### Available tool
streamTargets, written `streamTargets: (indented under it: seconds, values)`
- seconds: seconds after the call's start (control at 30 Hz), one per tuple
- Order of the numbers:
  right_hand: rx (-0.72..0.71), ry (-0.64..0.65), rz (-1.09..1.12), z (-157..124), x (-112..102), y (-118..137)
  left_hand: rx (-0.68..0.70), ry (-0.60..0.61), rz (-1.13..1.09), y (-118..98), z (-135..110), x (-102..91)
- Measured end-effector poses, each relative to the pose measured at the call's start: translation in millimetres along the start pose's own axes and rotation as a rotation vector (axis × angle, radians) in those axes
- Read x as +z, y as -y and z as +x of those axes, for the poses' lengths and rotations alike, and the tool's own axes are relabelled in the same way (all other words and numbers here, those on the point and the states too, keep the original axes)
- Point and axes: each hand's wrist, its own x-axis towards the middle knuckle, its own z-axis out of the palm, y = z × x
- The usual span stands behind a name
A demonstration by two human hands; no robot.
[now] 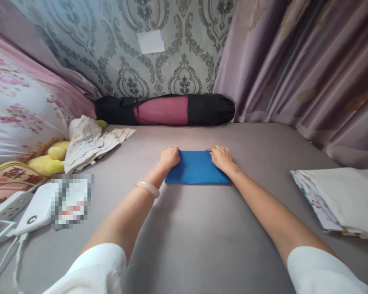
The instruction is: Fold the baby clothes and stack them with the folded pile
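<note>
A flat blue folded cloth lies on the grey bed sheet, in the middle of the view. My left hand sits at the cloth's far left corner, and my right hand sits at its far right corner. The fingers of both hands curl over the cloth's edge, hiding those corners. A pale bangle circles my left wrist.
At the right lies a stack of folded white and floral cloth. On the left are a crumpled cream cloth, a yellow plush toy, a white power strip and cables. A black and red cylindrical bag lies against the far wall.
</note>
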Motion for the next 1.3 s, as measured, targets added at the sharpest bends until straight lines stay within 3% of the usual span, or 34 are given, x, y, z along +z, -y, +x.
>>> streamTargets:
  seconds: [0.17,0.43,0.6,0.87,1.3]
  values:
    - [0.012,0.12,0.018,10,-2,-4,0.002,0.086,-0.017,10,19,-3.3]
    - [0.06,0.138,0.068,22,1,-8,0.008,0.159,-0.064,17,29,-13.1]
    - [0.055,0.172,0.08,25,1,-8,-0.028,0.091,-0.029,12,28,-12.8]
    - [0.01,0.111,0.138,13,-5,-13,0.019,0.029,-0.078,15,15,-6.2]
    - [-0.167,-0.084,0.239,-7,-67,-28,0.082,-0.177,-0.271,21,-12,-67.4]
